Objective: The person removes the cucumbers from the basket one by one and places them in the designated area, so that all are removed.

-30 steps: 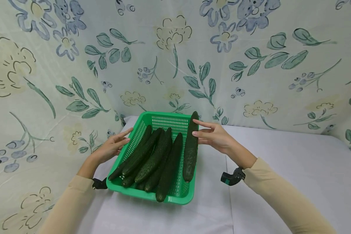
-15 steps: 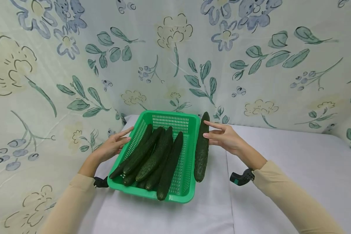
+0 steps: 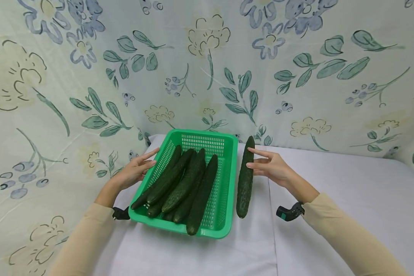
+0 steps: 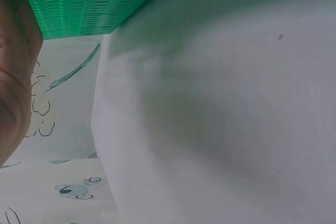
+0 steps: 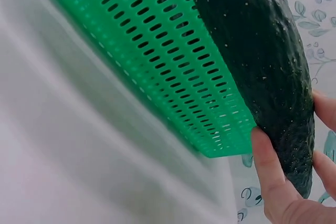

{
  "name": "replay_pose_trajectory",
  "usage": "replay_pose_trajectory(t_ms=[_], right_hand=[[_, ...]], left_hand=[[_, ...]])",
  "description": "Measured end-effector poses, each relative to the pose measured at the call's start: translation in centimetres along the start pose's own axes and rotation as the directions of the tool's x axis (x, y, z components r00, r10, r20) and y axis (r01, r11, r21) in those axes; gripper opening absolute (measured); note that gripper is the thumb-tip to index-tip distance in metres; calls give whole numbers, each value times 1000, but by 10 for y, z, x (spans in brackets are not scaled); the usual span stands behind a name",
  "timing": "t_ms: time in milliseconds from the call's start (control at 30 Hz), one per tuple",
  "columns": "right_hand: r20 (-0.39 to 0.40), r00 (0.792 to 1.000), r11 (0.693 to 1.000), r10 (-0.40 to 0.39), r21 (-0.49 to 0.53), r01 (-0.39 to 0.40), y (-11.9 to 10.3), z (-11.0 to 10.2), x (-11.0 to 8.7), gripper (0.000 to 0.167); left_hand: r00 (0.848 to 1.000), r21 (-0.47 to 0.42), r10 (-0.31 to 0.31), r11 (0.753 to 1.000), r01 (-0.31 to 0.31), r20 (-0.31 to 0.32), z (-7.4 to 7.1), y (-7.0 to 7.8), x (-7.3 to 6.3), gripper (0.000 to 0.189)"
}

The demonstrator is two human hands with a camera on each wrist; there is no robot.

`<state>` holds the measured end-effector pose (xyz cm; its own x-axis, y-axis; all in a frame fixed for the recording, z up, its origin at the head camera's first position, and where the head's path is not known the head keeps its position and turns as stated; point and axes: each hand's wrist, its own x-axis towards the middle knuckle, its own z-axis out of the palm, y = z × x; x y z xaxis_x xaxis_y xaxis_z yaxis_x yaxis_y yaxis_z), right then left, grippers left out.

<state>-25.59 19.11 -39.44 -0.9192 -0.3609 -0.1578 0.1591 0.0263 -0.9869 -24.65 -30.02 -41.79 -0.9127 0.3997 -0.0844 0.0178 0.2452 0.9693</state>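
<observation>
One cucumber [image 3: 245,184] pinched in the right hand [image 3: 270,166], thumb against fingers, outside the green basket [image 3: 233,172] — narrow gap to its right rim. Left hand [image 3: 132,174]: thumb and index apart, at the left edge. More cucumbers [image 3: 184,188] inside, leftward — white cloth [image 3: 348,184] stretches right.

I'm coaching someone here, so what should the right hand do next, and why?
Probably lower the cucumber onto the white cloth: the right hand pinches it just outside the right rim of the green basket, seemingly over bare cloth, while the left hand touches the opposite side.
</observation>
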Motion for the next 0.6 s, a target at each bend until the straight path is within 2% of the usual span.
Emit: replay_pose_trajectory(t_ms=[267, 600], right_hand=[[-6, 1000, 1000, 22, -4, -22, 15, -6, 1, 72], [-3, 1000, 999, 25, -44, -25, 31, -11, 2, 73]], left_hand=[[1000, -12, 16, 1000, -16, 14, -1, 0, 0, 58], [1000, -6, -8, 1000, 8, 5, 0, 3, -1, 59]])
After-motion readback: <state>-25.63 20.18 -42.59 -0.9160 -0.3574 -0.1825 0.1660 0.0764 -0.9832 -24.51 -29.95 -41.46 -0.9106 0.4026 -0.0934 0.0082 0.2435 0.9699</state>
